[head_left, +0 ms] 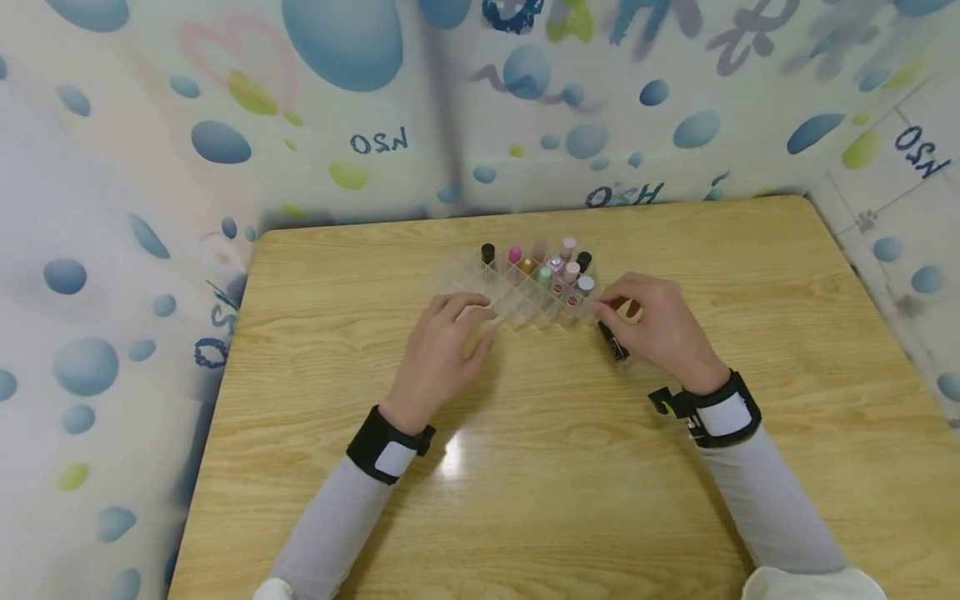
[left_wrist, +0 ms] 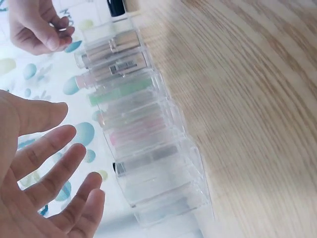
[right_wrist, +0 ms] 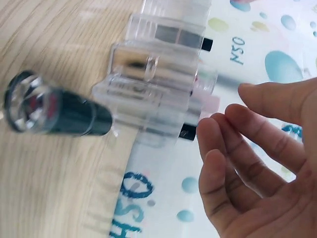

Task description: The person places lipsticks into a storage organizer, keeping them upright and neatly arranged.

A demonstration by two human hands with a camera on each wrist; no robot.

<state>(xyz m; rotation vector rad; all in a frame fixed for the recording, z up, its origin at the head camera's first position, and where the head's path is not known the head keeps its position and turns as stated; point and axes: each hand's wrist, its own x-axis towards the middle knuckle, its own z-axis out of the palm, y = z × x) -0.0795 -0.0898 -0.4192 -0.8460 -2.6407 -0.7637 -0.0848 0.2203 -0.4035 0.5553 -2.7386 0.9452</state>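
Observation:
A clear lipstick organizer [head_left: 517, 312] with diamond-shaped compartments stands toward the back of the table. Several lipsticks stand upright in it, mostly in its right half, among them one with a pink cap [head_left: 514, 254] and one with a black cap [head_left: 488, 252]. My left hand [head_left: 447, 350] is at the organizer's front left, its fingers spread and slightly bent around nothing. At the right end hovers my right hand [head_left: 660, 321], fingers bent and thumb apart from them, with nothing between them in the right wrist view. Below it a black lipstick tube [head_left: 614, 343] with a clear end lies on the table.
The wooden table [head_left: 525, 500] reaches to a patterned curtain [head_left: 300, 150] with blue and green spots at the back and left. Each wrist wears a black strap, the left one [head_left: 386, 446] and the right one [head_left: 723, 412].

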